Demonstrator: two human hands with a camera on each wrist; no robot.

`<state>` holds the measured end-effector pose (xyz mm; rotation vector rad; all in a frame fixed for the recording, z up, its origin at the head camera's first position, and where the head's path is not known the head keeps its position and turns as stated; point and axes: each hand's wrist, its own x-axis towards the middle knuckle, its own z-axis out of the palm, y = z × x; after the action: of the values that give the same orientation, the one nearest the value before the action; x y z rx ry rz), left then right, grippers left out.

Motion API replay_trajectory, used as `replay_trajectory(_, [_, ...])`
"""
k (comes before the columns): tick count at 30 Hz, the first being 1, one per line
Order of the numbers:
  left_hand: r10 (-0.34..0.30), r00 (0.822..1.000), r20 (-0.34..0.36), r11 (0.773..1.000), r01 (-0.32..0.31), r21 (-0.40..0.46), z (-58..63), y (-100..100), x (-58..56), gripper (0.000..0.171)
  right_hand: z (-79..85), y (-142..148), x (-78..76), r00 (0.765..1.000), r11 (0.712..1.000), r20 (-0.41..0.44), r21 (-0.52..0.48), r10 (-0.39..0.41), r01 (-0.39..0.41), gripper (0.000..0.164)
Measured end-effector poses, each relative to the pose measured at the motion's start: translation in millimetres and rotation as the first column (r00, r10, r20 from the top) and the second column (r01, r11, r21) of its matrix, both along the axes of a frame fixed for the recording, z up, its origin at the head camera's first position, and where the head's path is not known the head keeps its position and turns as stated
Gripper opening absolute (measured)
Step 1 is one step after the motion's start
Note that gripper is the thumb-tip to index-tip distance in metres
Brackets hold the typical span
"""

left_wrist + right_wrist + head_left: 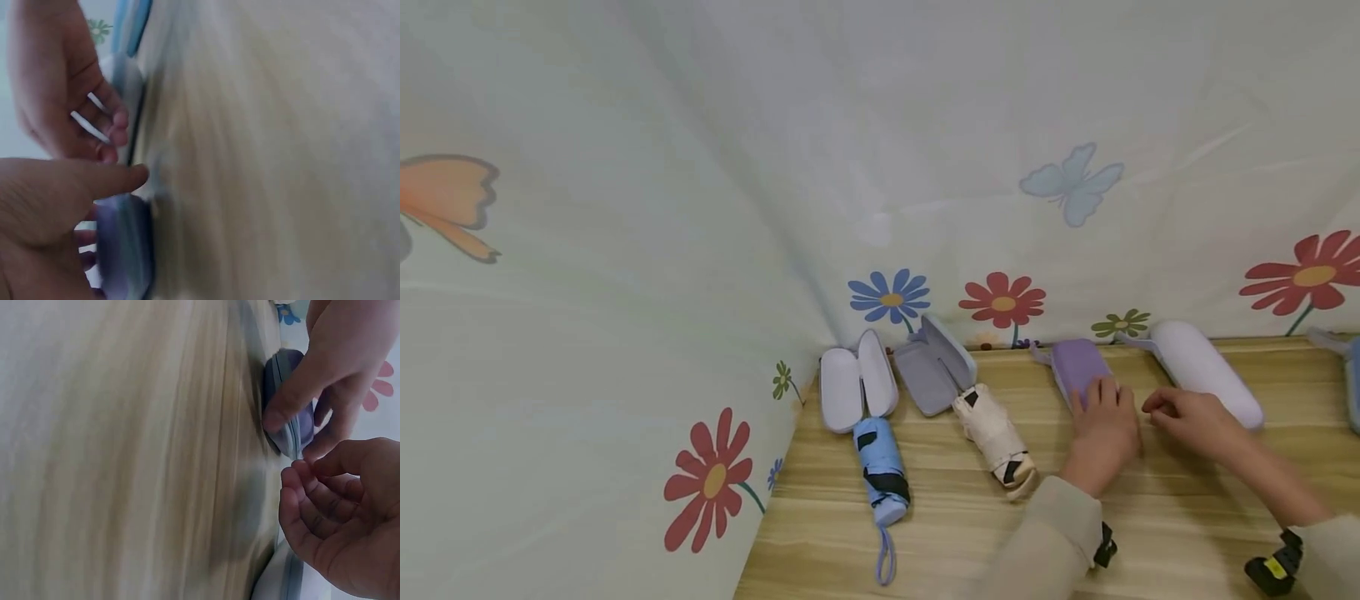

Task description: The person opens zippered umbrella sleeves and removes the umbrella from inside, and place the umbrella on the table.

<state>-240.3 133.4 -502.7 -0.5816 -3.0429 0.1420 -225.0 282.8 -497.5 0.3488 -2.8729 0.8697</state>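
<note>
A closed purple zip case (1078,362) lies toward the back of the table. My left hand (1105,421) grips it, fingers over the top and thumb (281,415) along its side. In the right wrist view, my right hand (344,512) has thumb and fingertips together at the case's near end, where the light zipper (295,440) runs into them. The pinched zipper pull is mostly hidden by the fingertips. Right of that hand lies a closed white case (1206,371) with a strap.
To the left, an open white case (842,387) and an open grey case (925,379) lie by a folded blue umbrella (880,471) and a folded cream umbrella (996,433). A blue case (1354,383) shows at the right edge. A flower-printed sheet (925,167) rises behind the table.
</note>
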Motion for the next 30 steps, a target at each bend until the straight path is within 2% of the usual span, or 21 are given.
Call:
replay_trajectory(4, [-0.004, 1.0, -0.022, 0.999, 0.005, 0.045, -3.2, -2, 0.6, 0.037, -2.0, -5, -1.9, 1.0, 1.0, 0.025, -0.003, 0.018, -0.018, 0.01])
replay_trajectory(8, [-0.006, 0.995, -0.099, 0.988, 0.021, 0.152, 0.5, -5, -2.2, 0.03, -4.5, -6, -4.1, 0.999, 1.0, 0.029, -0.015, 0.022, -0.021, 0.011])
replay_trajectory(10, [-0.002, 0.99, -0.138, 0.984, 0.027, 0.178, 3.4, -6, -3.2, 0.026, -6.1, -7, -5.4, 0.999, 0.999, 0.043, -0.032, 0.027, -0.025, 0.012])
replay_trajectory(14, [-0.007, 0.988, -0.153, 0.985, 0.033, 0.167, 6.1, -7, -2.4, 0.028, -8.6, -9, -6.3, 0.996, 0.997, 0.078, -0.066, 0.04, -0.034, 0.012])
replay_trajectory(18, [0.003, 0.986, -0.167, 0.988, 0.023, 0.15, 3.8, -8, -1.8, 0.033, -10.1, -10, -5.5, 0.996, 0.996, 0.077, -0.083, 0.043, -0.037, 0.011])
replay_trajectory(22, [0.011, 0.978, -0.208, 0.985, 0.026, 0.173, 2.9, -10, -3.1, 0.036, -10.6, -10, -5.5, 0.995, 0.992, 0.088, -0.12, 0.048, -0.038, 0.013])
replay_trajectory(30, [0.0, 0.974, -0.226, 0.974, 0.051, 0.219, 1.7, -13, -6.5, 0.041, -6.5, -11, -7.4, 0.993, 0.987, 0.115, -0.157, 0.041, -0.023, 0.015])
